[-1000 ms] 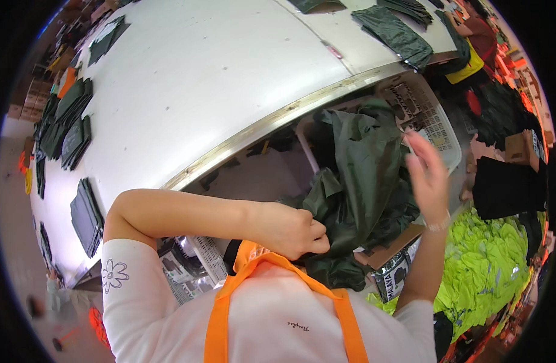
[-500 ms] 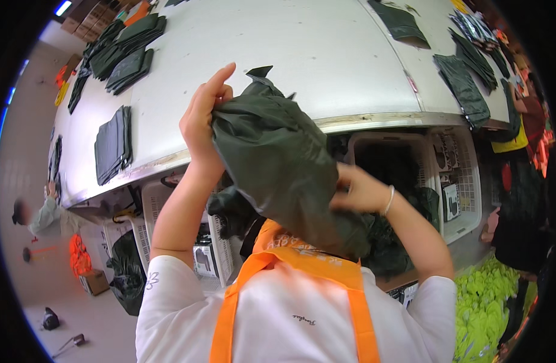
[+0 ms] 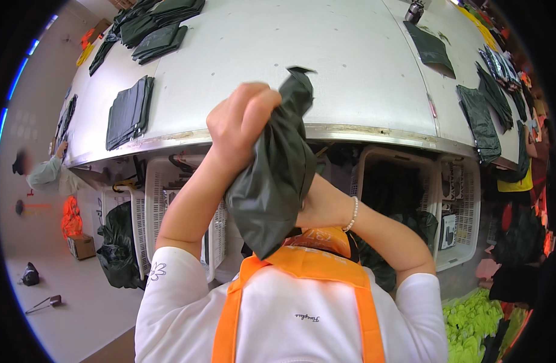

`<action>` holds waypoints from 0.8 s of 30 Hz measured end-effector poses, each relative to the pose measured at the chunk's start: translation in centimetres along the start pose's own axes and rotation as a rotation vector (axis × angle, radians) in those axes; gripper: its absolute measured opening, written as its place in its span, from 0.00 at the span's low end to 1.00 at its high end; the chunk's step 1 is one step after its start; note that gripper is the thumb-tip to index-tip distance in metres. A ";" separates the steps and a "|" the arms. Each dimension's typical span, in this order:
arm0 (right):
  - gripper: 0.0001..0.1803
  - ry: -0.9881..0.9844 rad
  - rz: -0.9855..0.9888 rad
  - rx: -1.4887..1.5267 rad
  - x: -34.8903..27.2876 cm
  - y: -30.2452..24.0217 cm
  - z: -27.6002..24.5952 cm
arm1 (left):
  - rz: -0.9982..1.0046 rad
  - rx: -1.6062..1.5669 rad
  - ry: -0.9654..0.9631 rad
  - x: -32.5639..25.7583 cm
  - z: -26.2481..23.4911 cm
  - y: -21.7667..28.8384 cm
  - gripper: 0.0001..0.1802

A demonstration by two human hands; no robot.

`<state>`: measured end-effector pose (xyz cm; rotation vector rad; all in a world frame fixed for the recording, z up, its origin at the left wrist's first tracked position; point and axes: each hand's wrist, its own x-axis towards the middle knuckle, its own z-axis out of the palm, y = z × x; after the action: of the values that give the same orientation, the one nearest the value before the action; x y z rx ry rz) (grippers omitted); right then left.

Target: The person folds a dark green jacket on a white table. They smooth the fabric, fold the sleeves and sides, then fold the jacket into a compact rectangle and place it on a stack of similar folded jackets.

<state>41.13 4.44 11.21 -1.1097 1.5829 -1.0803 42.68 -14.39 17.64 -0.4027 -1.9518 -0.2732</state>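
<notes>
At frame centre, the left hand is clenched around the top of the dark green garment, now bunched tighter and lower than half a second ago. The right hand presses its lower side; its fingers are hidden. The white table lies above, with folded garments at upper left.

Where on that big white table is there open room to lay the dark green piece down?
The white table is bare in its middle, between the folded stack on the left and the flat pieces on the right. Both ends are crowded with dark garments.
</notes>
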 end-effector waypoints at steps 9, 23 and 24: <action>0.23 0.142 -0.289 0.275 3.6 2.5 1.4 | -0.267 0.134 0.247 2.3 4.1 2.4 0.16; 0.14 1.643 -0.394 -0.953 -8.9 -5.9 -12.7 | -0.995 -0.912 -0.965 -0.9 6.1 4.1 0.34; 0.14 1.612 -0.539 -1.074 -7.6 -7.2 -11.7 | -1.092 -1.036 -0.813 -2.1 8.8 3.3 0.24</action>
<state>32.65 12.05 22.04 -1.3978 3.5571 -1.6809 37.37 -8.39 12.23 -0.0059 -2.5042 -2.1372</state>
